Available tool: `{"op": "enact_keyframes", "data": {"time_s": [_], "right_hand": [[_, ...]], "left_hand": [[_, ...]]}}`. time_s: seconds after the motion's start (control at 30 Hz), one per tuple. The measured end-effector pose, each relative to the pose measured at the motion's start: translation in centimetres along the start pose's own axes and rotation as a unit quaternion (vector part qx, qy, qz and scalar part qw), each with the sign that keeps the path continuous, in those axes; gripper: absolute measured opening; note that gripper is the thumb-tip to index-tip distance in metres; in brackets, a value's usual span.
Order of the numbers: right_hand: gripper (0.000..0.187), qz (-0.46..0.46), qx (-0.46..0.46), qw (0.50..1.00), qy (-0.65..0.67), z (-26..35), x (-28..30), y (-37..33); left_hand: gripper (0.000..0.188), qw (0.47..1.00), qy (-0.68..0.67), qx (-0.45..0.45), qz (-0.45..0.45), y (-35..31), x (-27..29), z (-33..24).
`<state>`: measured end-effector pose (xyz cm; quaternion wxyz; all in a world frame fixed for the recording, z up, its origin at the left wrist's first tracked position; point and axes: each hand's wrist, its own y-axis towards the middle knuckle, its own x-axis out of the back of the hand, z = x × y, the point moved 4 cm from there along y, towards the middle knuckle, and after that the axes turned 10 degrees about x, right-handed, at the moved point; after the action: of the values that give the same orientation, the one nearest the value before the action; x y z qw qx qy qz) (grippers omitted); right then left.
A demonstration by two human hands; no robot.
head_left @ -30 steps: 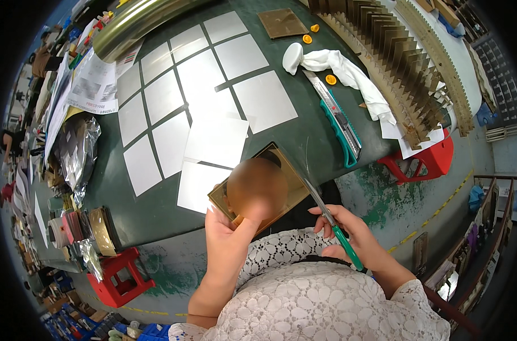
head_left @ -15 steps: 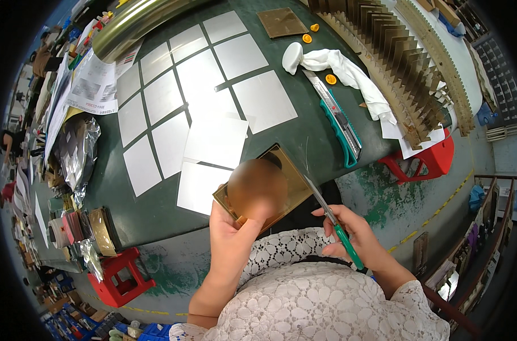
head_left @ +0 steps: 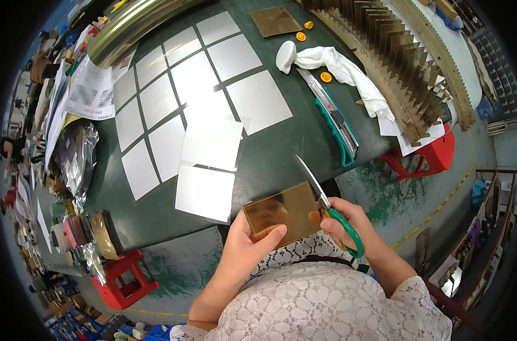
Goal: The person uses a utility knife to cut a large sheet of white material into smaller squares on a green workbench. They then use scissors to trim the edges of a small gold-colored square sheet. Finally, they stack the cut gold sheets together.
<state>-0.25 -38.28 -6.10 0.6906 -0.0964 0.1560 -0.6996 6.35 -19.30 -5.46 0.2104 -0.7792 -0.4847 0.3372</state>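
Observation:
A shiny bronze-coloured square plate (head_left: 297, 211) is tilted in front of my body, past the table's near edge. My left hand (head_left: 248, 243) grips its left side, thumb lying on the face. In my right hand (head_left: 358, 224) is a pair of green-handled scissors (head_left: 311, 181), blades pointing up and away and looking nearly together. The scissors and right fingertips are close to the plate's right edge; I cannot tell whether they touch it. Farther off, several pale square sheets (head_left: 204, 190) lie in rows on the green table (head_left: 270, 162), some overlapping.
A green utility knife (head_left: 337, 122) rests right of the sheets, beside a white cloth (head_left: 338, 65) and small orange caps (head_left: 326, 77). Another bronze plate (head_left: 274, 23) lies at the back. A toothed rack (head_left: 389, 51) holds upright plates. Red stools (head_left: 125, 279) stand below the table.
The plate has turned and come lower and to the right in my left hand. My right hand has brought the scissors closer to its right edge.

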Motion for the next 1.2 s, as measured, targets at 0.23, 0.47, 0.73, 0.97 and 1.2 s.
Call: {"op": "enact_keyframes", "data": {"time_s": [0.23,0.47,0.73,0.97,1.2], "right_hand": [[0.036,0.013,-0.029,0.996,0.088,-0.2,0.5,-0.7],[0.075,0.037,0.043,0.996,0.075,0.0,-0.7,-1.7],[0.067,0.103,0.070,0.992,0.003,-0.6,-0.8,-2.0],[0.071,0.113,0.077,0.990,-0.025,0.1,-1.2,-1.7],[0.072,0.109,0.076,0.990,-0.039,-0.3,-1.0,-1.6]], "left_hand": [[0.020,0.911,0.290,-0.288,-0.059,-2.0,1.7,-4.9],[0.020,0.983,-0.101,-0.129,-0.076,0.6,2.4,-3.5],[0.023,0.975,-0.083,-0.177,-0.108,0.7,2.6,-3.7],[0.028,0.971,-0.066,-0.198,-0.115,0.2,2.1,-4.0],[0.027,0.972,-0.055,-0.202,-0.108,0.2,2.0,-3.8]]}}
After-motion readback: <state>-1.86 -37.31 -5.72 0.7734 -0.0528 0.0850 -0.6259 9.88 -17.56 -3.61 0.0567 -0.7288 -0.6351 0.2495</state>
